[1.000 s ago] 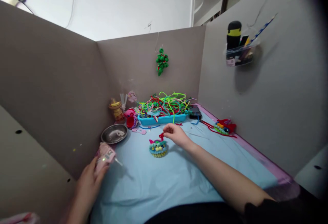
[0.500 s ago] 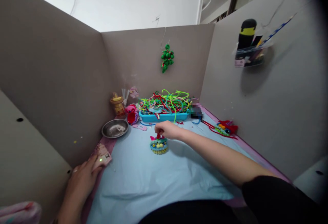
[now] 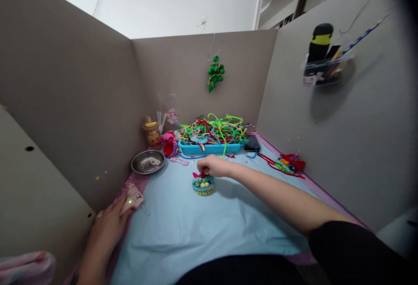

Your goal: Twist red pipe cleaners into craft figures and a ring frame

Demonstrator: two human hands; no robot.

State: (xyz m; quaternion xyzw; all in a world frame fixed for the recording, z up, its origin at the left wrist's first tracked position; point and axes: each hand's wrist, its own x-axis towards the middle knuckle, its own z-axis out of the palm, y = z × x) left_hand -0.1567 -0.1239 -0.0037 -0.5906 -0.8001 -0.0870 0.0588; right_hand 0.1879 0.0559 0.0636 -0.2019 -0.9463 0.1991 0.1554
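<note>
My right hand [image 3: 212,165] is closed, its fingertips pinching the red top of a small fuzzy figure [image 3: 203,186], which looks made of pipe cleaners. Blue, yellow and pink parts show on it, and its base appears to rest on the light blue cloth [image 3: 196,224]. At the left edge of the cloth, my left hand [image 3: 106,228] lies with fingers extended against a small pink device [image 3: 134,200] showing a lit green spot. The fingers partly cover the device's near end.
Behind the figure stands a blue tray [image 3: 210,148] heaped with pipe cleaners [image 3: 215,130]. A metal bowl [image 3: 147,163] and a brown cup [image 3: 152,133] are at left. A red and green fuzzy piece [image 3: 289,163] lies at right. Grey panels surround three sides.
The view has shifted slightly. Both hands, the figure and the pink device keep nearly the same places, with my right hand still pinching the figure's top.
</note>
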